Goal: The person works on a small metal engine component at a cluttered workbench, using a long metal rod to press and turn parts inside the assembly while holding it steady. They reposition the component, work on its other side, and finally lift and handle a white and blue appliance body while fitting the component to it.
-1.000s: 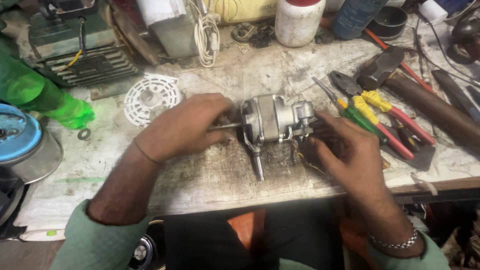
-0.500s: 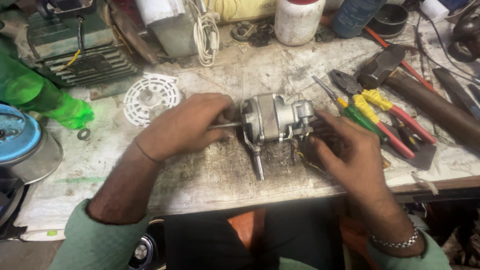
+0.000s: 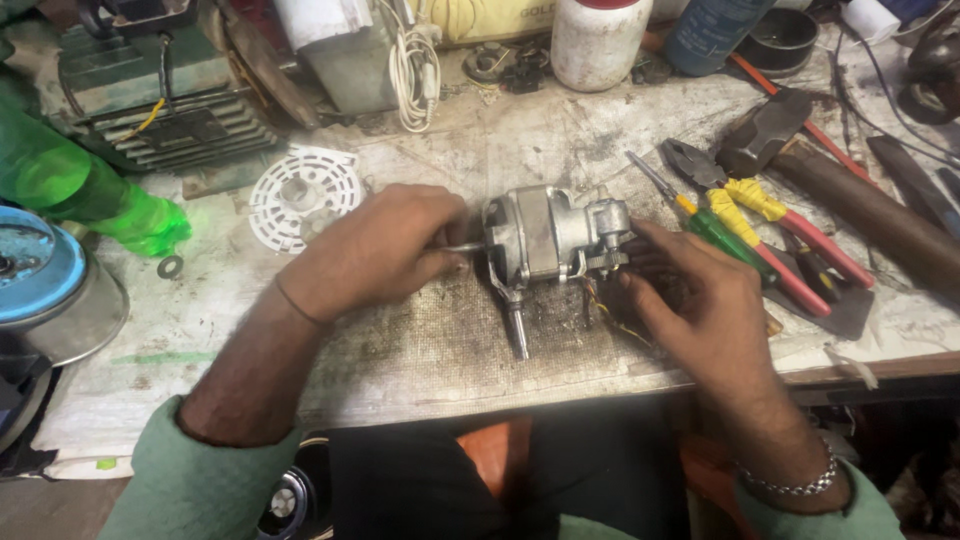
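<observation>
A small grey electric motor (image 3: 548, 238) is steadied on a grimy workbench (image 3: 420, 340), its shaft pinched by the curled fingers of the left hand (image 3: 375, 250) and its gearbox end pressed by the spread fingertips of the right hand (image 3: 695, 300), with screwdrivers and pliers (image 3: 770, 215) lying just beyond the right fingers.

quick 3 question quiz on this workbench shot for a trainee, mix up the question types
1. True or false: the left hand rests at the shaft end of the small metal motor.
2. Which lies just beyond the right hand? A) pliers with yellow and red handles B) a saw C) a paintbrush
3. Fill in: the white round slotted plastic disc lies on the motor's ___ side in the head view.

Key: 1 true; 2 A; 3 left
</observation>
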